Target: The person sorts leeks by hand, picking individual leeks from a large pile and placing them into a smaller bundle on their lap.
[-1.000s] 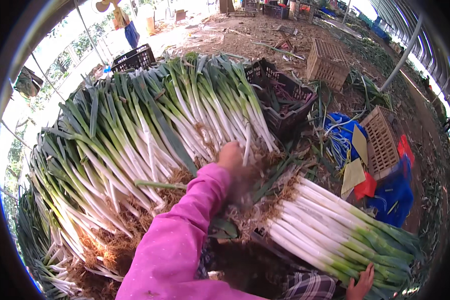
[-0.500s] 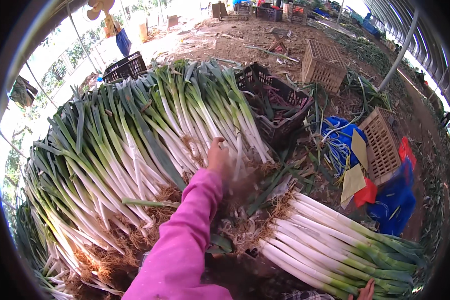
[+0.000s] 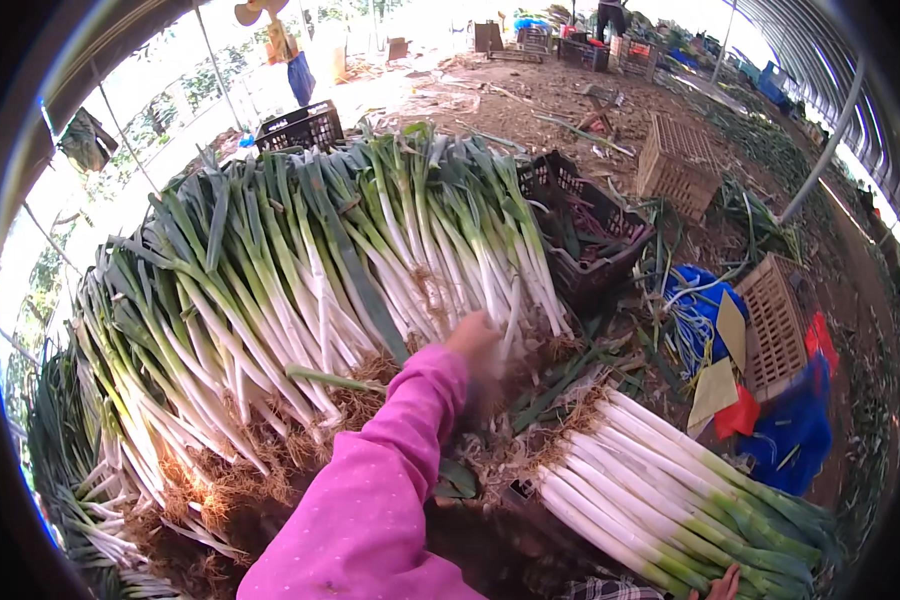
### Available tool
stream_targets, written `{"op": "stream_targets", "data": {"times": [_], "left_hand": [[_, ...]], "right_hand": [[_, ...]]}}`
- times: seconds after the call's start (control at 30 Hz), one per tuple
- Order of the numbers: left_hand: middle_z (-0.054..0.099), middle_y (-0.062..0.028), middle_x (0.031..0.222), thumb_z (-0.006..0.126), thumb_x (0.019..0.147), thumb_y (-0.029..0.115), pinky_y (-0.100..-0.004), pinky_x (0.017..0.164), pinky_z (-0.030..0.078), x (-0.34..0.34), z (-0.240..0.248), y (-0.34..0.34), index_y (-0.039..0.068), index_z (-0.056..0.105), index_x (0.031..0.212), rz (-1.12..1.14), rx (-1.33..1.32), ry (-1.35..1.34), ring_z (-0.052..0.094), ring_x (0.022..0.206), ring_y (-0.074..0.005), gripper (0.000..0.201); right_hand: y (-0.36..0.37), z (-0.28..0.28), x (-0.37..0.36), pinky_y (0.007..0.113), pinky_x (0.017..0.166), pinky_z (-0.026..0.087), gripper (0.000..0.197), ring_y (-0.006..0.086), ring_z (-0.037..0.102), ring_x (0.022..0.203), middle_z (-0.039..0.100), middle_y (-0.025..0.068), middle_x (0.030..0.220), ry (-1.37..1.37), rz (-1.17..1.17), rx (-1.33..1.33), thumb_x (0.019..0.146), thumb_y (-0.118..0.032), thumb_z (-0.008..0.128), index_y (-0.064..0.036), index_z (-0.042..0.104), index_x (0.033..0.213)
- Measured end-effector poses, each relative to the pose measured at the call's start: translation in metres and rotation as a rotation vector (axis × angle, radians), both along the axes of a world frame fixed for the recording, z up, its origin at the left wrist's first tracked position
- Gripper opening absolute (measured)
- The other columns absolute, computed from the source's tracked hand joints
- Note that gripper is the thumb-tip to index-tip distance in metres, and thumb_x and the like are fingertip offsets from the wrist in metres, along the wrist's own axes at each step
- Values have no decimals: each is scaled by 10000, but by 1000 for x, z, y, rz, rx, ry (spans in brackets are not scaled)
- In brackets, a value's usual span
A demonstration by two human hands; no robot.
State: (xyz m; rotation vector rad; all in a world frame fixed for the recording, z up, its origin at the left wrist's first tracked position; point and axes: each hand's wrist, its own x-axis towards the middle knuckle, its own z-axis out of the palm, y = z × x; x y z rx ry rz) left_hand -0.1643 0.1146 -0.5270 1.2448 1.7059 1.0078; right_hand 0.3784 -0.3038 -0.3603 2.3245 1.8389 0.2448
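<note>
Leeks (image 3: 660, 475) lay side by side at our right, roots (image 3: 582, 415) facing the near edge of the heap (image 3: 260, 290), presumably to keep ends even. Our right hand (image 3: 723, 583) touched their green tops (image 3: 765, 525), fingers partly bent, perhaps steadying them; grip unclear. Our left hand (image 3: 475, 338) was a blur by the heap's right corner, its fingers' opening and hold unreadable.

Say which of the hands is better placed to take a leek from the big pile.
Likely the left. The left hand is right by the big leek pile; the right hand is farther off, at the green end of the smaller bundle.
</note>
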Motion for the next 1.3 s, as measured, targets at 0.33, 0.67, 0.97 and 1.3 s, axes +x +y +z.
{"op": "stream_targets", "data": {"times": [0.33,0.67,0.97,1.3], "left_hand": [[599,-203,1168,569,845,207,-426,928,478,-143,-7,-15,19,570,1172,190,-82,955,570,1106,-341,377],[661,-259,956,640,749,160,-424,820,498,-156,-47,60,-57,557,1081,737,157,318,639,934,-414,405],[558,-25,816,592,931,208,-338,679,529,-170,33,31,41,556,1060,385,70,-702,580,730,-161,214],[630,-108,866,608,916,137,-380,656,570,-107,56,-9,18,522,1112,435,93,-815,652,761,-225,245]], "right_hand": [[4,1,7,482,1104,290,753,376,384,1321,405,210,1449,-4,-25,-20,846,-341,635,-29,331,1460],[15,18,-12,476,1121,261,767,369,338,1357,342,202,1495,-7,-148,-175,878,-348,614,-38,271,1490],[9,22,-13,464,1120,262,701,366,319,1372,335,214,1496,28,-137,-129,921,-335,566,-11,287,1477],[7,7,-3,483,1100,293,652,332,369,1347,404,198,1458,-104,-136,-175,885,-360,588,-8,414,1407]]}}
